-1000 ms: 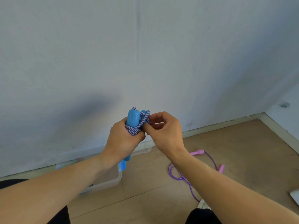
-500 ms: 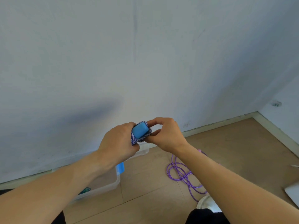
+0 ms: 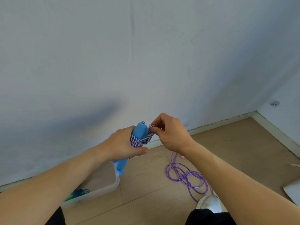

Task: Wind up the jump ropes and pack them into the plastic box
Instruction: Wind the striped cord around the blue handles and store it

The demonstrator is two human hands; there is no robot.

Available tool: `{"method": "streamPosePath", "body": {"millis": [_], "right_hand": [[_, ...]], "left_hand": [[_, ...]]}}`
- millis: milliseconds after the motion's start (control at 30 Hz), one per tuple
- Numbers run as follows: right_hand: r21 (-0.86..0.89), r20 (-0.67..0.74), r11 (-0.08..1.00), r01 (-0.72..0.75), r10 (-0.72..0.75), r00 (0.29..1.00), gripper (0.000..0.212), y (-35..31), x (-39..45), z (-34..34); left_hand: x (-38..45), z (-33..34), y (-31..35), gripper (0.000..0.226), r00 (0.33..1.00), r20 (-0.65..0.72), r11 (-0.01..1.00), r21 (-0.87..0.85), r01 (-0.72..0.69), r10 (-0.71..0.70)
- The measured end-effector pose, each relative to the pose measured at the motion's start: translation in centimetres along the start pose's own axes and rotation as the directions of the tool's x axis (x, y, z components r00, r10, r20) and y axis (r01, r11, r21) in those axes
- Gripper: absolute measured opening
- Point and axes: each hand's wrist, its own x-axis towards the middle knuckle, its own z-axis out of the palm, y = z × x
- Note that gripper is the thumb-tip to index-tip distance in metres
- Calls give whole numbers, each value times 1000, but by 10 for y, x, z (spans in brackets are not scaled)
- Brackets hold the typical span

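Blue-handled jump rope (image 3: 141, 137) wound, held up; purple rope (image 3: 186, 177) loose on floor — plastic box (image 3: 103, 187) open, seemingly.

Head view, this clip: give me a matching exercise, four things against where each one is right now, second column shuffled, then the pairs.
Things
1. Blue-handled jump rope with blue-and-white braided cord
2. Purple plastic jump rope
3. Clear plastic box
4. White shoe

Places
A. Loose on the wooden floor, uncoiled
B. On the floor by the wall, under the left forearm
C. Bottom edge of view, right of centre
D. Gripped in the left hand, cord pinched by the right hand

Pairs: 1-D, 2-A, 3-B, 4-C
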Motion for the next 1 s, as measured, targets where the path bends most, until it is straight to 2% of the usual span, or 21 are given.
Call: {"method": "streamPosePath", "body": {"millis": [67,100,167,233,367,433,533,600,700,800,833,867,933,1000], "right_hand": [[-32,80,995,92,-89,993,5,-4,-2,2],[-52,138,988,146,-137,981,5,-7,-3,5],[-66,206,971,228,-210,956,7,-13,-6,10],[7,167,974,225,-223,960,7,-16,-7,12],[205,42,972,117,-128,991,4,-18,-9,9],[260,-15,965,38,-35,999,2,-17,-6,21],[344,-45,935,-89,111,993,1,-15,6,56],[381,-31,914,-144,168,985,1,-15,16,84],[386,-8,906,-174,192,981,2,-23,24,126],[296,66,950,-97,81,995,7,-32,31,166],[249,91,966,-63,41,995,8,-33,33,180],[208,110,978,-32,9,994,9,-34,37,194],[129,145,991,27,-45,988,11,-31,44,222],[30,202,997,75,-79,976,11,-23,52,250]], "left_hand": [[-3,-3,5,67,1000,11,985,-172,10,-9],[-4,-4,7,64,1000,12,963,-268,10,-7],[-6,-10,11,41,997,81,919,-394,14,20],[-11,-15,16,21,978,206,887,-456,67,32],[-16,-17,16,21,962,266,842,-532,89,66],[-16,-18,11,20,967,248,874,-481,65,64],[-18,-18,-4,14,993,111,969,-246,1,28],[-21,-18,-23,20,1000,17,994,-109,4,-2],[-36,-16,-57,35,997,-53,998,-37,60,-62],[-61,-19,-98,76,973,-36,965,125,231,-228],[-70,-20,-113,88,942,8,930,164,329,-335],[-79,-21,-128,91,905,38,891,193,410,-425],[-93,-23,-156,71,851,35,831,242,501,-523],[-104,-20,-178,44,830,41,807,264,528,-556]]}}
